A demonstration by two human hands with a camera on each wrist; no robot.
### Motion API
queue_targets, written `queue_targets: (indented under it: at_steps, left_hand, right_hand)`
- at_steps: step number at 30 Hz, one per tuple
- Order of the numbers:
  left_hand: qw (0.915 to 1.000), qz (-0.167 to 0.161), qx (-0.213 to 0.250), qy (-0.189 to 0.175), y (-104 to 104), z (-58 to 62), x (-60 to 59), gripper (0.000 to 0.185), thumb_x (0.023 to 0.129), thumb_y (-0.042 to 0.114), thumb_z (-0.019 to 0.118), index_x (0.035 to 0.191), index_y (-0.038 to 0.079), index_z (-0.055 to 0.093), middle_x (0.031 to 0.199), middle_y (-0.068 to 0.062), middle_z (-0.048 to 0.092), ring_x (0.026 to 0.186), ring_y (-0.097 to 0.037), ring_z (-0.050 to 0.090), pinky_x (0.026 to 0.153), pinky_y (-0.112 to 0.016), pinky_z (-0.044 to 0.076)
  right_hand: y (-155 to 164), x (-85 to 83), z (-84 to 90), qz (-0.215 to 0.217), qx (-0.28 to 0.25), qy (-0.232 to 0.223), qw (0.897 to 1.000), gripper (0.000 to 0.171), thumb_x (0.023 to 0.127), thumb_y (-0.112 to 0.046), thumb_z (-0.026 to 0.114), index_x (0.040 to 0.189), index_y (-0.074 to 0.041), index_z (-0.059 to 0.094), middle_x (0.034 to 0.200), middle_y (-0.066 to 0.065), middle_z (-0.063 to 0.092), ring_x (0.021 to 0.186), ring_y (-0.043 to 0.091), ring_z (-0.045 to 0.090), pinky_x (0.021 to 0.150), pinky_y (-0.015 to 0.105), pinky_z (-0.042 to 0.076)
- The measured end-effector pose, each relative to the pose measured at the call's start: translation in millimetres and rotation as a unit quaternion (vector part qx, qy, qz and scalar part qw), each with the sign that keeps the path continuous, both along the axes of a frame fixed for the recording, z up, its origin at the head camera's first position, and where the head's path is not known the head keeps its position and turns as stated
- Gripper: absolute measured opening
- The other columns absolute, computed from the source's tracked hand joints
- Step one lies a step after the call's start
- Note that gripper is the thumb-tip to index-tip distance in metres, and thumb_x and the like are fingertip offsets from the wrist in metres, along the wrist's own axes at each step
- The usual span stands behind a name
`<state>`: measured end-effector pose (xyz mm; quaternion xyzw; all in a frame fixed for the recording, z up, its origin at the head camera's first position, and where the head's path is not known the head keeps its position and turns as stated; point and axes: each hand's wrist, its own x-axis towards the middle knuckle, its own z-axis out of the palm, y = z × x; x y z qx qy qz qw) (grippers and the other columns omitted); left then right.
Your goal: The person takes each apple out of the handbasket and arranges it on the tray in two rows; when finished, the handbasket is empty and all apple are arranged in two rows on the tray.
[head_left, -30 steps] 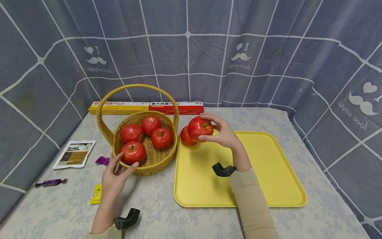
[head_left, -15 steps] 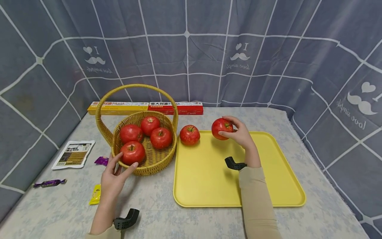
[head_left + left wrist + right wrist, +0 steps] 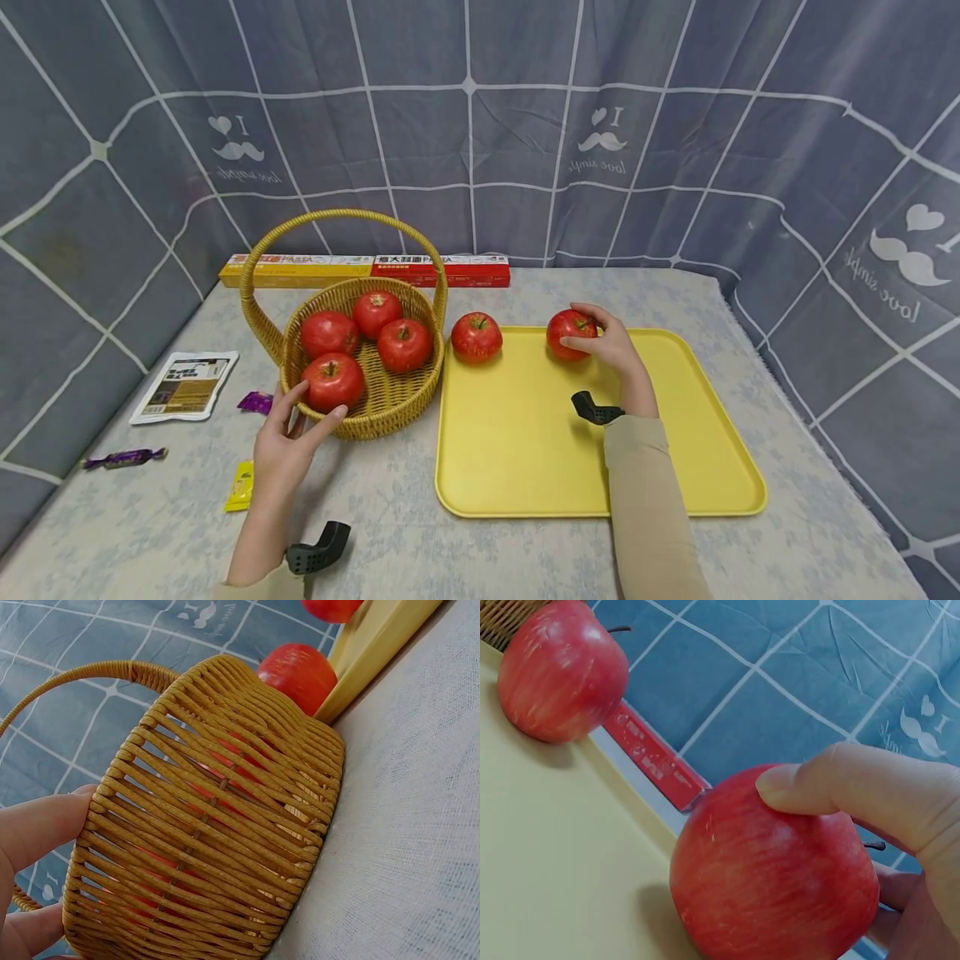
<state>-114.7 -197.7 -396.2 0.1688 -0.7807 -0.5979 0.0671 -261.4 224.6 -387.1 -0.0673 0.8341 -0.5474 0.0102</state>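
My right hand (image 3: 611, 343) holds a red apple (image 3: 567, 335) at the far side of the yellow tray (image 3: 525, 450). In the right wrist view the thumb lies across that apple (image 3: 772, 870), with other fingers partly hidden behind it. Another apple (image 3: 477, 337) sits at the tray's far left corner. Several apples, such as the nearest one (image 3: 333, 382), lie in the wicker basket (image 3: 390, 414) with its tall handle. My left hand (image 3: 285, 446) grips the near left part of the basket's rim; in the left wrist view its thumb and a finger touch the wicker edge (image 3: 150, 727).
Yellow and red pasta boxes (image 3: 442, 271) lie behind the basket. Left of it are a white packet (image 3: 185, 387), a purple sweet (image 3: 257, 403), a long purple sweet (image 3: 126, 458) and a yellow packet (image 3: 240, 486). A grey checked curtain (image 3: 420, 142) hangs around the table.
My right hand has carried its apple rightward, away from the other apple on the tray, and lowered it to the tray. The left hand has stayed on the basket.
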Motion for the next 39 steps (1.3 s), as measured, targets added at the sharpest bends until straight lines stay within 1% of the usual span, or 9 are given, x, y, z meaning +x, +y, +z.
queue_targets:
  at_steps: [4, 8, 13, 19, 24, 29, 33, 34, 39]
  left_hand:
    - [1.0000, -0.001, 0.002, -0.002, 0, 0.4, 0.2, 0.081, 0.082, 0.037, 0.072, 0.148, 0.017, 0.031, 0.156, 0.004, -0.002, 0.140, -0.023, 0.018, 0.109, -0.040, 0.029]
    - [1.0000, 0.000, 0.001, -0.004, 0, 0.1, 0.6, 0.081, 0.082, 0.037, 0.072, 0.148, 0.016, 0.030, 0.156, 0.002, -0.003, 0.140, -0.024, 0.018, 0.109, -0.041, 0.028]
    - [1.0000, 0.000, 0.007, -0.002, 0, 0.5, 0.7, 0.080, 0.082, 0.036, 0.073, 0.148, 0.017, 0.031, 0.156, 0.003, -0.002, 0.140, -0.022, 0.017, 0.110, -0.040, 0.028]
    - [1.0000, -0.001, 0.009, 0.001, 0, 0.5, 0.4, 0.081, 0.082, 0.037, 0.073, 0.148, 0.017, 0.032, 0.156, 0.003, -0.002, 0.140, -0.021, 0.017, 0.110, -0.039, 0.028]
    - [1.0000, 0.000, 0.007, -0.001, 1, 0.6, 0.6, 0.081, 0.082, 0.037, 0.073, 0.148, 0.016, 0.031, 0.156, 0.004, -0.003, 0.140, -0.022, 0.017, 0.110, -0.040, 0.028]
    - [1.0000, -0.001, 0.002, -0.002, 1, 0.0, 0.4, 0.082, 0.082, 0.037, 0.073, 0.148, 0.016, 0.030, 0.156, 0.004, -0.002, 0.140, -0.024, 0.019, 0.109, -0.041, 0.029]
    - [1.0000, 0.000, 0.006, -0.002, 0, -0.3, 0.5, 0.082, 0.082, 0.036, 0.073, 0.148, 0.016, 0.031, 0.156, 0.004, -0.002, 0.140, -0.022, 0.018, 0.109, -0.040, 0.028]
    - [1.0000, 0.000, 0.008, -0.001, 0, -0.2, 0.4, 0.081, 0.082, 0.036, 0.073, 0.148, 0.017, 0.031, 0.156, 0.005, -0.002, 0.140, -0.022, 0.018, 0.110, -0.039, 0.028]
    - [1.0000, 0.001, 0.004, 0.000, 0, 0.4, 1.2, 0.080, 0.082, 0.035, 0.073, 0.148, 0.016, 0.031, 0.156, 0.003, -0.002, 0.141, -0.022, 0.016, 0.110, -0.039, 0.028]
  right_hand:
    - [6, -8.6, -14.9, -0.015, 0.009, 0.011, 1.000, 0.065, 0.081, -0.011, 0.074, 0.139, -0.007, 0.045, 0.138, 0.019, 0.041, 0.122, 0.037, 0.041, 0.101, 0.050, 0.040]
    - [7, -10.7, -19.4, -0.027, 0.004, 0.007, 1.000, 0.065, 0.080, -0.011, 0.074, 0.138, -0.009, 0.046, 0.139, 0.016, 0.041, 0.123, 0.035, 0.041, 0.102, 0.049, 0.040]
    - [4, -10.4, -17.8, -0.030, 0.012, -0.002, 0.999, 0.073, 0.080, -0.014, 0.075, 0.144, -0.011, 0.039, 0.145, 0.016, 0.036, 0.128, 0.034, 0.037, 0.104, 0.049, 0.038]
    - [-1, -8.0, -12.0, -0.047, 0.055, 0.005, 0.997, 0.084, 0.079, -0.024, 0.077, 0.148, -0.014, 0.029, 0.149, 0.015, 0.030, 0.134, 0.033, 0.030, 0.107, 0.050, 0.033]
    - [-11, -2.1, -0.8, -0.098, 0.032, 0.083, 0.991, 0.081, 0.078, -0.031, 0.078, 0.145, -0.016, 0.036, 0.146, 0.008, 0.038, 0.134, 0.026, 0.032, 0.108, 0.048, 0.031]
    - [-31, -5.0, 6.3, -0.136, -0.078, 0.205, 0.966, 0.059, 0.080, -0.027, 0.077, 0.130, -0.009, 0.054, 0.128, 0.006, 0.056, 0.120, 0.020, 0.048, 0.102, 0.037, 0.041]
    - [-57, -0.1, 19.0, -0.097, -0.137, 0.276, 0.946, 0.044, 0.082, -0.015, 0.074, 0.121, -0.001, 0.059, 0.117, 0.013, 0.060, 0.109, 0.024, 0.055, 0.097, 0.043, 0.045]
    - [-67, 10.0, 28.6, -0.093, -0.129, 0.280, 0.947, 0.042, 0.083, -0.011, 0.073, 0.120, 0.001, 0.058, 0.116, 0.015, 0.060, 0.109, 0.026, 0.055, 0.096, 0.046, 0.045]
    - [-99, 22.4, 34.2, -0.023, -0.150, 0.249, 0.957, 0.040, 0.084, -0.006, 0.071, 0.120, 0.003, 0.057, 0.116, 0.020, 0.059, 0.108, 0.028, 0.056, 0.095, 0.045, 0.046]
